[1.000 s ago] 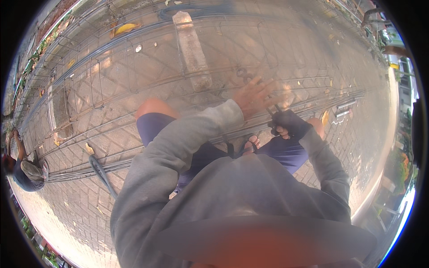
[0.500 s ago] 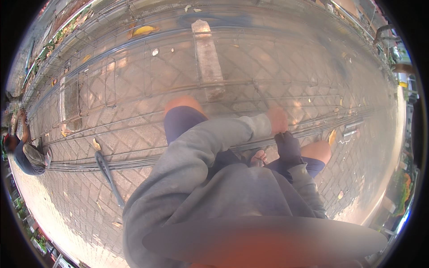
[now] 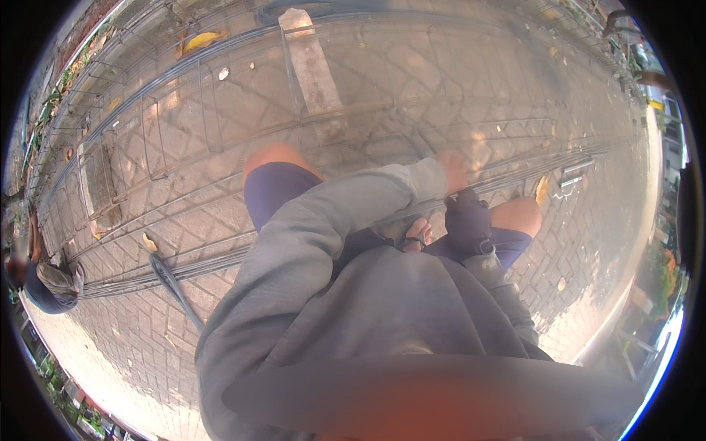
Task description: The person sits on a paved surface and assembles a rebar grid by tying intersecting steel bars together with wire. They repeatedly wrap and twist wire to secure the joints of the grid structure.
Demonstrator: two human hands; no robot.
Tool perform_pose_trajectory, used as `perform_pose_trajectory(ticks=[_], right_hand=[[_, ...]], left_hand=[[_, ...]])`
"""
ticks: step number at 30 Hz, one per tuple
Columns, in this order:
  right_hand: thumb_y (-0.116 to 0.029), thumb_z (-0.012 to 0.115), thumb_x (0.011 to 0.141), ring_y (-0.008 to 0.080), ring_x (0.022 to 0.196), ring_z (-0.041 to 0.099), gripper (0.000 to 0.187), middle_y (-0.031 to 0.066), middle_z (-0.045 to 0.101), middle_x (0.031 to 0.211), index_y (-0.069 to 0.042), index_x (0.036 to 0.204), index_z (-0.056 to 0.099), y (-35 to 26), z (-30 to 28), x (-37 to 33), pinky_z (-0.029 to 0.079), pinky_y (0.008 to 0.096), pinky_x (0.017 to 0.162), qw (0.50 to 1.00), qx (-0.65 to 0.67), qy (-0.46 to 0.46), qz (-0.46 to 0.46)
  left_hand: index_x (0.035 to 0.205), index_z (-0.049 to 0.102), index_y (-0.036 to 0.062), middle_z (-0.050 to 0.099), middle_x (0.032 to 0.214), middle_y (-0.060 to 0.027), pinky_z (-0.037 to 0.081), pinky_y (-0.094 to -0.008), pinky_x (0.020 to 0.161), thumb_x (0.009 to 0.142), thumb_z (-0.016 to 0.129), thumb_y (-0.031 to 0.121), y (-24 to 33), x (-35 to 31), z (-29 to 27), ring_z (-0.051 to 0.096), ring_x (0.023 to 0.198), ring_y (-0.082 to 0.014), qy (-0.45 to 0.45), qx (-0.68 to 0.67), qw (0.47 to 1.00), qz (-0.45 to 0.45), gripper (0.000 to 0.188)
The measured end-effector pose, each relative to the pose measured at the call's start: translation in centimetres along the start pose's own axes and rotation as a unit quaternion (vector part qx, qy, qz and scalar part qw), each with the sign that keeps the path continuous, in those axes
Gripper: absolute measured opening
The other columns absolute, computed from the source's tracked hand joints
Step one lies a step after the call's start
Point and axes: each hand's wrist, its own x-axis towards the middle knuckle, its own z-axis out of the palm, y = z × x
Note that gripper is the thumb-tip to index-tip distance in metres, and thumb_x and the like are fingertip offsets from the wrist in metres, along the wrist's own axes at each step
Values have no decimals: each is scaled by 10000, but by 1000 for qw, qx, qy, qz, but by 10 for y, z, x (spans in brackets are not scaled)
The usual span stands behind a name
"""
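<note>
My left hand point(image 3: 452, 173) is bare and reaches across to the right, above a bundle of thin steel rods point(image 3: 213, 262). Its fingers are blurred, and whether they grip anything cannot be made out. Close below it, my right hand point(image 3: 468, 219) wears a dark glove and is closed in a fist; what it holds, if anything, is hidden. Beyond both hands lies a long rebar cage point(image 3: 151, 140) of rods and rectangular stirrups, low over the paving. My knees are bent on either side of my sandalled foot point(image 3: 419, 231).
A concrete block point(image 3: 312, 66) lies under the cage ahead, another block point(image 3: 99, 184) to the left. A dark bar point(image 3: 175, 290) rests beside the rods. Bent metal pieces point(image 3: 577, 173) lie at right. At far left a co-worker point(image 3: 51, 287) crouches by the rods.
The view has shifted slightly, so the ground things sit further left. My hands stay close together, with the gloved right hand a little lower and showing more of its back.
</note>
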Motion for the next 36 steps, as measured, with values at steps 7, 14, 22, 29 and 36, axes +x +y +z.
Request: perform_pose_trajectory(ticks=[7,14,22,29,36], right_hand=[[-288,631,996,272,712,675,318,157,696,841,-4,1139,650,43,47,12,534,385,632,810,502,-302,9],[-350,639,1020,168,600,630,344,86,671,743,-15,1093,656,7,-1,-6,568,353,628,990,136,-11,-42],[-371,640,1019,190,617,646,362,90,672,754,-18,1100,656,27,53,0,583,380,657,706,626,-330,28],[-366,630,1028,207,690,666,355,79,678,789,-28,1131,661,12,23,-1,575,421,714,649,640,-381,156],[-313,641,1012,200,718,668,330,88,690,828,-12,1146,657,2,26,-8,569,403,711,786,547,-285,43]], left_hand=[[928,796,193,755,967,-17,551,-440,806,825,679,208,18,-38,-11,717,1003,-272,54,91,993,45,156],[960,798,160,760,996,-77,599,-428,781,812,699,176,5,-13,-26,733,1024,-308,-98,-55,994,-15,178],[992,812,183,774,995,-45,591,-426,796,821,736,214,17,-24,-26,712,1104,-290,-78,111,988,80,189],[964,806,203,777,925,-2,586,-394,780,831,717,241,12,-38,-20,750,941,-249,-173,56,983,28,165],[1125,786,232,760,1003,-49,513,-475,1019,853,715,265,20,-34,-82,675,1165,-285,-134,104,984,56,283]])
